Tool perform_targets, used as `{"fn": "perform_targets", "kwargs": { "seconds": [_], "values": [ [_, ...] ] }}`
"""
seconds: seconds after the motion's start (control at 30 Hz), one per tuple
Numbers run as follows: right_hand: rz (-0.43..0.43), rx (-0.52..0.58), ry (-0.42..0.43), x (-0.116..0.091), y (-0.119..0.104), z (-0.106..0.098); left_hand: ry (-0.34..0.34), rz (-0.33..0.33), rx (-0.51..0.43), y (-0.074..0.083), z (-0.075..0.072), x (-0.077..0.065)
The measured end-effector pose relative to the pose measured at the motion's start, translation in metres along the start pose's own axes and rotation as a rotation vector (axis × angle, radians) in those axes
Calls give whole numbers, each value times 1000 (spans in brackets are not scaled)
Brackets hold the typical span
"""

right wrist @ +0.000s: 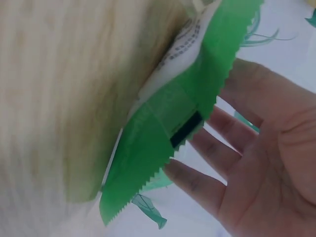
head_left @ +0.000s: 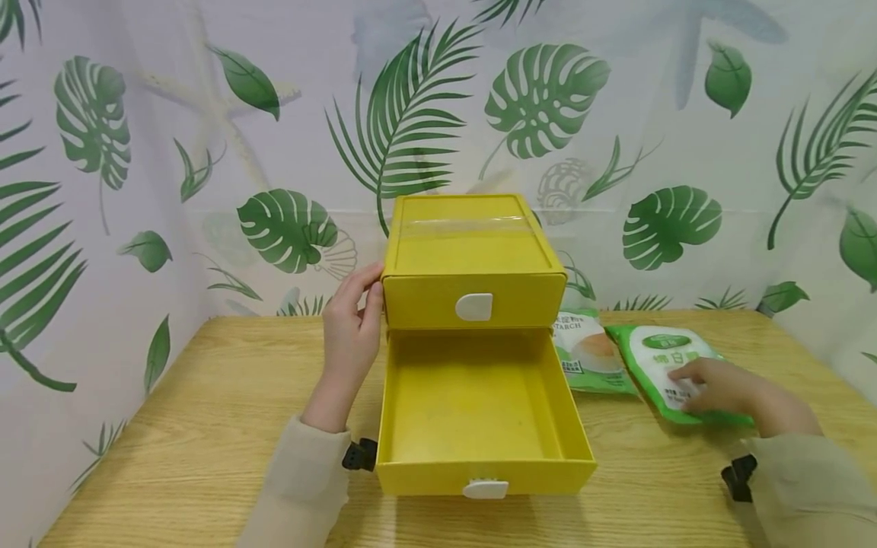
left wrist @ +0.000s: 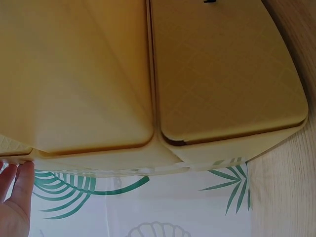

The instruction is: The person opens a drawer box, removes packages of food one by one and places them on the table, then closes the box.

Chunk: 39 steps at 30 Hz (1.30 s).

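Note:
A yellow two-drawer box (head_left: 473,236) stands on the table. Its upper drawer (head_left: 425,302) is closed, while the lower drawer (head_left: 473,403) is pulled out and holds nothing. My left hand (head_left: 352,342) rests against the box's left side near the upper drawer, fingers fairly straight; its fingertips show at the box's edge in the left wrist view. On the right lies a green and white bag (head_left: 658,342) with printed characters. Over its lower right part, my right hand (head_left: 729,392) reaches with extended fingers. The right wrist view shows those fingers (right wrist: 197,182) at the bag's serrated green edge.
A second green and white bag, marked STARCH (head_left: 592,354), lies between the box and the first bag, partly hidden by the box. The wooden table (head_left: 226,418) meets a leaf-patterned backdrop (head_left: 288,152) behind and at both sides.

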State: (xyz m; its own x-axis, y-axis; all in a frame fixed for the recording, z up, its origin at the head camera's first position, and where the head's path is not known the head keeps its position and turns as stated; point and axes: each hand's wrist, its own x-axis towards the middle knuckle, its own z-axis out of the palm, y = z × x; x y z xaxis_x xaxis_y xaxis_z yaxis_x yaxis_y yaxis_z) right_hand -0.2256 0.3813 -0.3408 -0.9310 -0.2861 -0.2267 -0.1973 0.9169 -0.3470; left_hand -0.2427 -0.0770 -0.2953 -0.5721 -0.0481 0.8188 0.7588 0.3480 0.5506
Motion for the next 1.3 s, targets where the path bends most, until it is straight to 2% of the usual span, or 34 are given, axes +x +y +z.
{"fn": "perform_targets", "kwargs": {
  "seconds": [0.17,0.37,0.53,0.73,1.1,1.3],
  "values": [
    [6,1,-13,10,6,-4,-1,11,-3,1,1,0],
    [34,54,-25,20,9,-7,-4,-3,0,1,0,1],
    [16,83,-36,26,8,-11,-5,-12,-3,2,0,1],
    [12,61,-55,29,6,-13,-8,-16,-8,2,0,1],
    [16,-10,-32,38,9,-10,-10,-24,-5,1,-1,0],
    [46,-21,-48,44,9,-9,-7,-17,0,-2,0,-1]
  ]
}}
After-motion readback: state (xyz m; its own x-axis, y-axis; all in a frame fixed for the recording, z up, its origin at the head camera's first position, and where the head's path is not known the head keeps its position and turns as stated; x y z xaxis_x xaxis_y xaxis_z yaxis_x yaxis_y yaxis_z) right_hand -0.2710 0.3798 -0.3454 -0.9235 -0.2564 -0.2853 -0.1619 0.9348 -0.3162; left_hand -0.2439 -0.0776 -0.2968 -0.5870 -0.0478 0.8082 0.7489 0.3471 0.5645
